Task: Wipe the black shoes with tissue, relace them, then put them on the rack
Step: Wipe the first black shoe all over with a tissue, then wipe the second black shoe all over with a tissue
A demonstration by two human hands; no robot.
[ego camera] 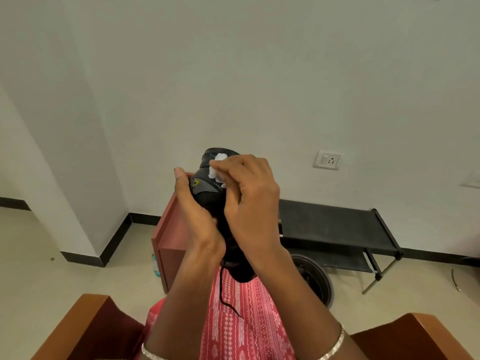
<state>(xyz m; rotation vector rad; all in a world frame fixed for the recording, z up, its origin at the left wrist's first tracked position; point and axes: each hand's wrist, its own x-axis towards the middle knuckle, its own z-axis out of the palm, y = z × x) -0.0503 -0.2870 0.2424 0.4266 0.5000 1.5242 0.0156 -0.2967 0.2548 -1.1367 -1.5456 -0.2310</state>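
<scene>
Wall (pixel 259 74) behind; tissue (pixel 216 173) between fingers (pixel 235 165), shoe (pixel 207 197)

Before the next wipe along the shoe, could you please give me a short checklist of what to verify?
1. Left hand grips the shoe firmly: ok.
2. Right hand pinches the tissue against the shoe's upper: ok.
3. Tissue clean enough for another pass: cannot tell; its contact side is hidden.
4. Lace threaded and out of the way: not ok; one end hangs loose over the lap.
5. Rack in sight by the wall: ok.
6. Second shoe located: cannot tell; none is in view.
</scene>
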